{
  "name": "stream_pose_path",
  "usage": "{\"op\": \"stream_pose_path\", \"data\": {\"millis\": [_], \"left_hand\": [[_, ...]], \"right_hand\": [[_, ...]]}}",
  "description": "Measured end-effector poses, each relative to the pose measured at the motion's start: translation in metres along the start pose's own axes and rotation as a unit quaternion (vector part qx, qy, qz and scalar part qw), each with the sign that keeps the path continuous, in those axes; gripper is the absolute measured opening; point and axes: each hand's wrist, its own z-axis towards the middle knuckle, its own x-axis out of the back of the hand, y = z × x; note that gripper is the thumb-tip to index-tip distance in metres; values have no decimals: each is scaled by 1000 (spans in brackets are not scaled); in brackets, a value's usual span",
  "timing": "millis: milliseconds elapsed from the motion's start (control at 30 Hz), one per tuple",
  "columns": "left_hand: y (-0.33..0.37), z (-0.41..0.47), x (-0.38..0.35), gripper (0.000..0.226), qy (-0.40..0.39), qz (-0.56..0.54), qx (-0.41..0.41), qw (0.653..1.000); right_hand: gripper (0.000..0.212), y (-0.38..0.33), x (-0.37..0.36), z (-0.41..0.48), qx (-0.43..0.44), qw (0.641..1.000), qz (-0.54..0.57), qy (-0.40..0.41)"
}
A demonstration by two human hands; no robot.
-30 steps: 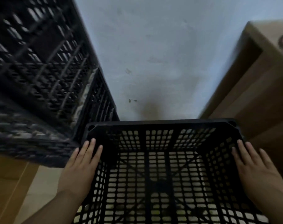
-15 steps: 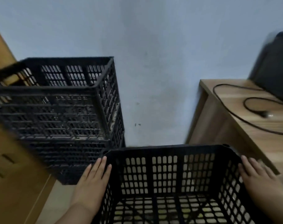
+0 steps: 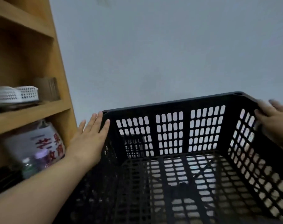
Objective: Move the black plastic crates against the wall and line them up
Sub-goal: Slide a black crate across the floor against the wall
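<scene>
- Currently my left grip [image 3: 89,139] presses flat, fingers straight, on the left wall of the black plastic crate [image 3: 169,105].
- Blurred right grip [image 3: 271,115] at right rim: hold, I can't tell.

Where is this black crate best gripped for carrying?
Grip its two opposite side walls near the top rim, one hand from each side. The crate is wide and open-topped; the left hand presses flat on the left wall, the right hand is at the right rim.
</scene>
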Motion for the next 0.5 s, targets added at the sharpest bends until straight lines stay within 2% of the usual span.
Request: {"op": "stream_pose_path", "data": {"millis": [33,100,133,200,333,500], "left_hand": [[-18,14,12,98,12,6,8,1000],[-50,40,28,102,28,17,22,999],[-66,53,32,103,35,26,26,999],[-96,78,33,105,39,42,36,998],[-145,123,19,106,4,84,49,995],[-197,183,-23,103,-38,129,46,990]], "right_hand": [[71,6,37,12,0,999,32,-38],[82,2,116,39,-8,995,37,-90],[79,-3,143,55,-32,997,44,-52],[71,-19,172,76,-20,995,50,-80],[64,-69,186,139,8,991,70,-115],[69,-141,170,228,45,982,126,-131]]}}
